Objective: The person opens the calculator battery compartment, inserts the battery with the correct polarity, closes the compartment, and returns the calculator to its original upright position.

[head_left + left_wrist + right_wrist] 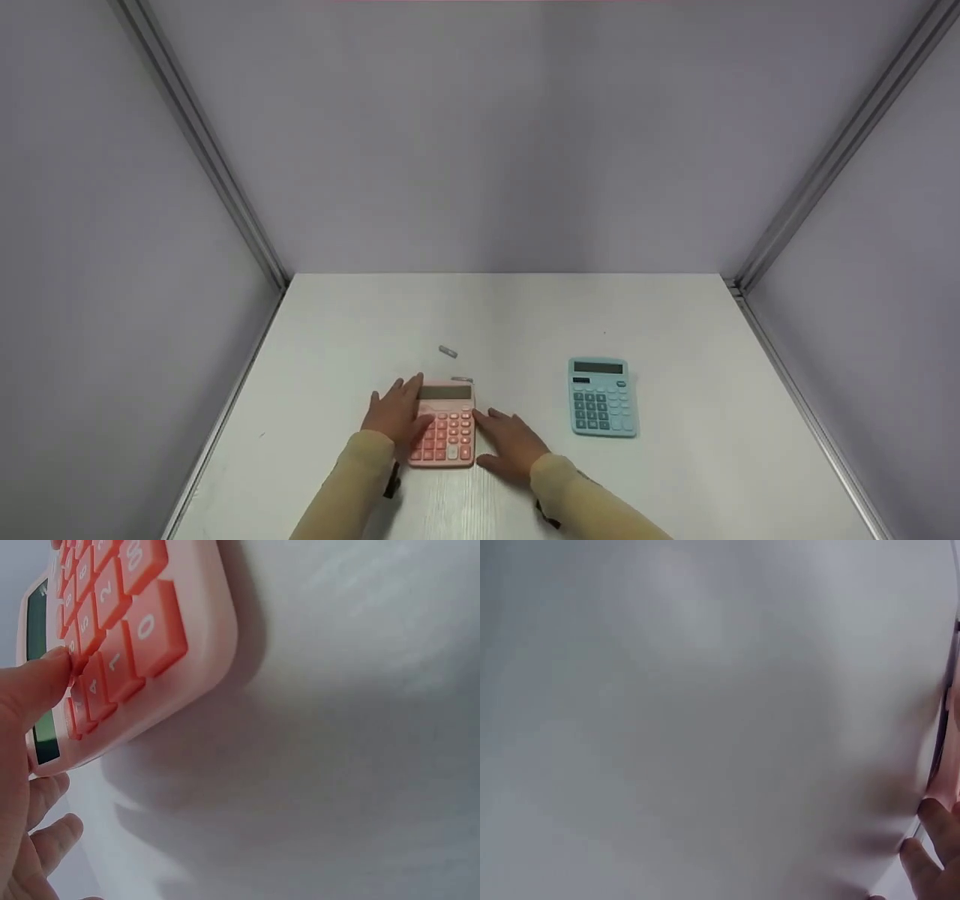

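Note:
A pink calculator [443, 405] with coral keys lies face up on the white table. My left hand [394, 412] rests along its left edge, fingers extended and spread. In the left wrist view, the thumb [52, 679] lies over the keys while other fingers [56, 840] show beyond the edge. At the calculator's right edge is my right hand [512, 446], its fingers straight and apart, one fingertip at the side. The right wrist view catches only part of those fingers [937, 829] and a sliver of pink casing. Two small grey pieces, kind unclear, lie above the calculator.
To the right, a light blue calculator [602, 397] lies face up. One small grey piece [448, 351] sits higher up; the other grey piece [462, 379] is at the pink calculator's top edge. Grey panels with metal rails [217, 165] border the table [322, 322].

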Action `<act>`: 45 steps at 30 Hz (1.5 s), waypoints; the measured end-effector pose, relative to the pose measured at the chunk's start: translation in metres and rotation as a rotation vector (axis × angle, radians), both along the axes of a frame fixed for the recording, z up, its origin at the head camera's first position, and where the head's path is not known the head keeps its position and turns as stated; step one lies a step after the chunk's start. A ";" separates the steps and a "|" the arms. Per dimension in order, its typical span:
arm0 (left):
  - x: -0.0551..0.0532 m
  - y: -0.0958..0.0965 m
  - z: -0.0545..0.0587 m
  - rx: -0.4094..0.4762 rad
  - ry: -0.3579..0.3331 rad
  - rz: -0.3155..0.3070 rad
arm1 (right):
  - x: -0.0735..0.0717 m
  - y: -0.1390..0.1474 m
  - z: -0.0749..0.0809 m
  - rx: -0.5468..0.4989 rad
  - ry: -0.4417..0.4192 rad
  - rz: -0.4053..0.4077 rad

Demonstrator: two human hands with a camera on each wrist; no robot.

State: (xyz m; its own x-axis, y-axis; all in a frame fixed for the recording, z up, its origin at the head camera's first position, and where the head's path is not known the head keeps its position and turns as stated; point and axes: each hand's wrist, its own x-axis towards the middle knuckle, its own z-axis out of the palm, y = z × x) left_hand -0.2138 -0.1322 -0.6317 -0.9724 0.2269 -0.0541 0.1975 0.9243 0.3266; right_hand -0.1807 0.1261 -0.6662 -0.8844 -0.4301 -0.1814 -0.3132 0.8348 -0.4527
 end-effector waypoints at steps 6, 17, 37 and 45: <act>0.005 0.011 -0.002 -0.051 0.041 -0.037 | 0.005 0.016 -0.001 -0.006 -0.011 0.027; 0.014 0.037 -0.005 -0.145 0.134 -0.096 | 0.014 0.036 0.014 -0.001 0.037 0.011; 0.018 0.074 -0.004 -0.189 0.128 -0.087 | 0.022 0.061 0.013 -0.078 -0.076 -0.135; 0.018 0.076 -0.006 -0.167 0.139 -0.103 | 0.020 0.059 0.013 -0.089 -0.063 -0.132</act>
State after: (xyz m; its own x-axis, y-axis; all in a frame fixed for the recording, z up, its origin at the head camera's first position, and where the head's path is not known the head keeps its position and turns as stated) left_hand -0.1960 -0.0558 -0.6373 -0.9454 0.3242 0.0339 0.3258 0.9359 0.1341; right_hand -0.1602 0.1852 -0.6528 -0.9223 -0.3276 -0.2050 -0.1718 0.8227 -0.5420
